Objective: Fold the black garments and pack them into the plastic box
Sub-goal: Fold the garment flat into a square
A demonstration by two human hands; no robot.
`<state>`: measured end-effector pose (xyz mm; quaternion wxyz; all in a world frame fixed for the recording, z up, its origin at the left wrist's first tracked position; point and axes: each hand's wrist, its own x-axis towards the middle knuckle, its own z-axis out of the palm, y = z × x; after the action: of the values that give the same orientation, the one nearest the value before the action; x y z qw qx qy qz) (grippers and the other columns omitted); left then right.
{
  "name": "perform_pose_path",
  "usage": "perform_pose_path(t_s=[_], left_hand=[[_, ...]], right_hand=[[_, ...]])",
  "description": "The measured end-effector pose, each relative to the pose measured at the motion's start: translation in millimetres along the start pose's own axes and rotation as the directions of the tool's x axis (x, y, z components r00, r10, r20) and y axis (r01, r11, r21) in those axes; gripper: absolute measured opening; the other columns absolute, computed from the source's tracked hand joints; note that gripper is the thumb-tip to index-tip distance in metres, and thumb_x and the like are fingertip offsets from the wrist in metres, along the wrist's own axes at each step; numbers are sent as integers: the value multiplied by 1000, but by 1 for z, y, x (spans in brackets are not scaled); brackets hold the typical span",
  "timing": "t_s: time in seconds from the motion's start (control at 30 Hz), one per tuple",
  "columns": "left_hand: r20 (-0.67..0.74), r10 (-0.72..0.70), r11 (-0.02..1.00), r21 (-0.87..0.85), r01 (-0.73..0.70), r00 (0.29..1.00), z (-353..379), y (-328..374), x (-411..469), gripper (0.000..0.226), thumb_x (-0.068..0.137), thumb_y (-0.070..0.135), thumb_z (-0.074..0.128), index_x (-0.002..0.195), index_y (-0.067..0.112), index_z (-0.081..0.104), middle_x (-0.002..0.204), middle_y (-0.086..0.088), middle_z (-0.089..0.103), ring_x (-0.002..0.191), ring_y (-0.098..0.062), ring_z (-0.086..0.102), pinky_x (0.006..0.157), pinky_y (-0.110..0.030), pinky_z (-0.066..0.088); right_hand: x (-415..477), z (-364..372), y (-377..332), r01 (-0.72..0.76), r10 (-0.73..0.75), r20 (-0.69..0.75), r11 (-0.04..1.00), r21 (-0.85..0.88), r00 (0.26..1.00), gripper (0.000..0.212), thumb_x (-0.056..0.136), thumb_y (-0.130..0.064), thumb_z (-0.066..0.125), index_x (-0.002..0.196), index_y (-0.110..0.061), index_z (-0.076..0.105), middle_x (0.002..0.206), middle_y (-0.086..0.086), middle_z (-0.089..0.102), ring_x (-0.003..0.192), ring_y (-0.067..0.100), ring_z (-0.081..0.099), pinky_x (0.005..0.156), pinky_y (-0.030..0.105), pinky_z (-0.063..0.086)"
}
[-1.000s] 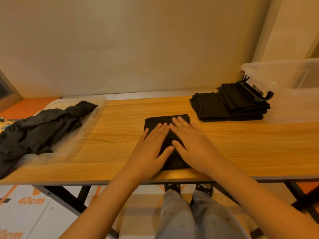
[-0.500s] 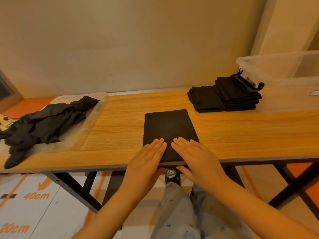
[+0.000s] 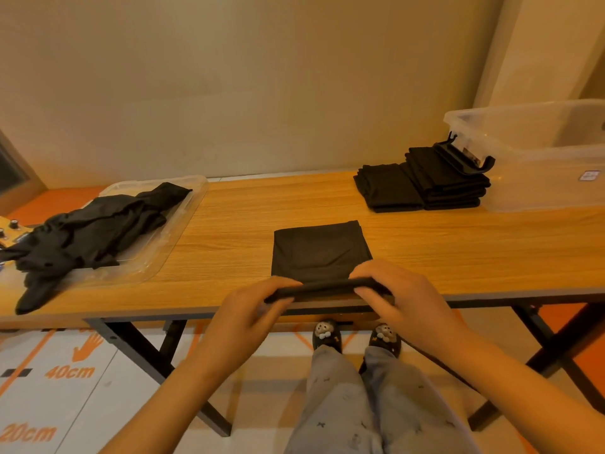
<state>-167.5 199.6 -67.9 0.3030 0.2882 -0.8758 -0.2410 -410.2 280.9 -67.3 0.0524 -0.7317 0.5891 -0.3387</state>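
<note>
At the left end of the long wooden worktop (image 3: 229, 224), a heap of crumpled black garments (image 3: 95, 231) spills over a shallow clear plastic tray (image 3: 154, 257). At the worktop's near edge, the left hand (image 3: 248, 319) and right hand (image 3: 412, 306) each pinch a corner of the near hem of a flat, partly folded black garment (image 3: 320, 253), fingers (image 3: 278, 285) curled round the raised edge. At the worktop's right end, two stacks of folded black garments (image 3: 422, 188) sit just beside the clear plastic box (image 3: 540, 165).

Wooden table (image 3: 229, 231): clear tray (image 3: 182, 224), garment (image 3: 319, 250), folded stacks (image 3: 422, 188), plastic box (image 3: 540, 181).
</note>
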Motion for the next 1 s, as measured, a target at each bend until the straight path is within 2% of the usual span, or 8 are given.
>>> perform_pose_path(t_s=[0.07, 0.2, 0.33, 0.43, 0.5, 0.6, 0.77, 1.0], left_hand=[[-65, -89, 986, -150, 78, 994, -7, 4, 17, 15, 93, 33, 56, 105, 36, 63, 97, 21, 66, 98, -1, 61, 81, -14, 48], [-80, -272, 921, -311, 235, 959, -18, -1, 63, 9, 94, 20, 57, 97, 22, 65, 95, 3, 68, 93, -9, 64, 77, -25, 55], [-42, -407, 881, -282, 379, 913, -19, -24, 109, 10, 94, 23, 58, 94, 19, 67, 92, -3, 69, 89, -17, 64, 78, -32, 52], [-36, -471, 873, -164, 460, 881, -11, -47, 133, 10, 91, 22, 62, 99, 18, 68, 95, 1, 67, 94, -17, 62, 77, -28, 50], [-53, -488, 873, -46, 486, 871, -4, -57, 139, 14, 90, 21, 63, 103, 20, 67, 94, 6, 62, 92, -13, 59, 70, -21, 44], [-108, -444, 893, 34, 450, 889, 6, -61, 137, 13, 92, 19, 60, 100, 22, 69, 92, 12, 60, 84, -4, 51, 73, -21, 38], [-161, -366, 907, 156, 390, 917, 14, -61, 129, 13, 94, 23, 56, 101, 24, 67, 98, 6, 56, 86, -9, 49, 75, -23, 34], [-122, -334, 905, 236, 354, 935, 14, -64, 128, 14, 95, 28, 55, 103, 24, 65, 98, 6, 53, 87, -8, 50, 73, -23, 35]], right_hand=[[16, -5, -1, -91, 93, -21, 993, 72, 995, 12, 93, -29, 56, 104, -32, 59, 97, -19, 58, 93, -3, 54, 76, 16, 46], [62, -18, 2, -291, 298, 10, 921, 259, 954, 9, 93, -28, 58, 102, -30, 60, 95, -17, 58, 90, 1, 56, 72, 15, 49], [116, -18, 24, -426, 417, 87, 883, 195, 905, 19, 94, -28, 59, 112, -24, 62, 101, -13, 53, 91, 3, 50, 63, 14, 40], [141, -2, 46, -520, 511, 110, 850, 87, 853, 21, 93, -28, 60, 112, -21, 64, 110, -6, 53, 108, 11, 49, 76, 23, 39], [147, 9, 55, -562, 556, 90, 826, 49, 826, 18, 93, -28, 60, 108, -21, 65, 116, -1, 57, 106, 12, 51, 77, 26, 39], [143, 21, 58, -551, 551, 0, 834, -3, 834, 15, 93, -27, 58, 106, -23, 64, 113, -3, 60, 94, 9, 49, 74, 25, 39], [130, 37, 56, -459, 446, -158, 887, -54, 881, 7, 93, -25, 56, 98, -25, 61, 102, -9, 59, 92, 7, 52, 74, 24, 44], [124, 38, 55, -442, 415, -209, 891, -101, 885, 4, 93, -24, 56, 93, -23, 60, 99, -7, 57, 95, 9, 50, 72, 23, 41]])
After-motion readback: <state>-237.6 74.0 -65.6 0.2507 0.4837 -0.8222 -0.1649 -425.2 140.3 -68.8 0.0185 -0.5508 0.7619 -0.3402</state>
